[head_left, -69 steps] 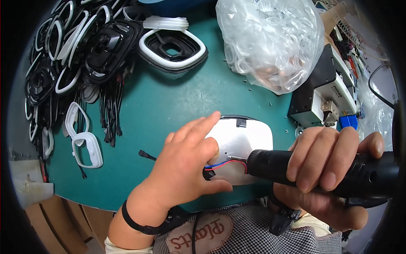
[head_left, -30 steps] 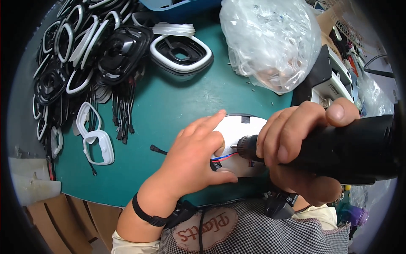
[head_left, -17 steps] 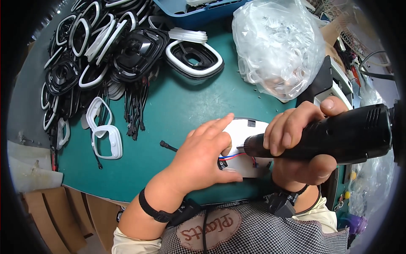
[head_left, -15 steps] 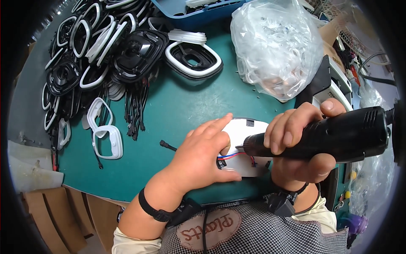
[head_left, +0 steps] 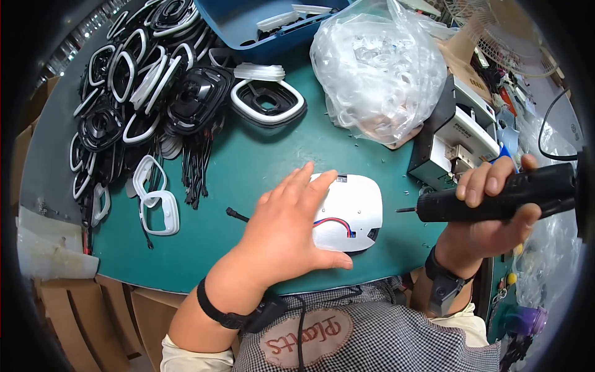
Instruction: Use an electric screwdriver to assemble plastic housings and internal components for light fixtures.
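My left hand (head_left: 279,220) spans the left part of a white rounded-square panel (head_left: 356,201) on the green table, fingers at its far edge and thumb at its near edge, gripping it. Red and blue wires curve over the panel into a small socket; its left part is hidden under my hand. A black cable plug (head_left: 235,214) sticks out to the left of that hand. My right hand (head_left: 489,208) is closed round a black electric screwdriver (head_left: 520,189). The screwdriver's thin bit points left and is apart from the panel, to its right.
Black and white ring-shaped frames (head_left: 124,80) pile up at the far left. Two white frames (head_left: 162,211) lie nearer. At the back are a blue bin (head_left: 229,28) and a clear plastic bag (head_left: 381,74) of small parts. A black-and-white boxy machine (head_left: 455,142) stands right.
My right hand has drawn the screwdriver away from the panel to the right, uncovering the panel's right side. My left hand stays on the panel. The view has shifted slightly.
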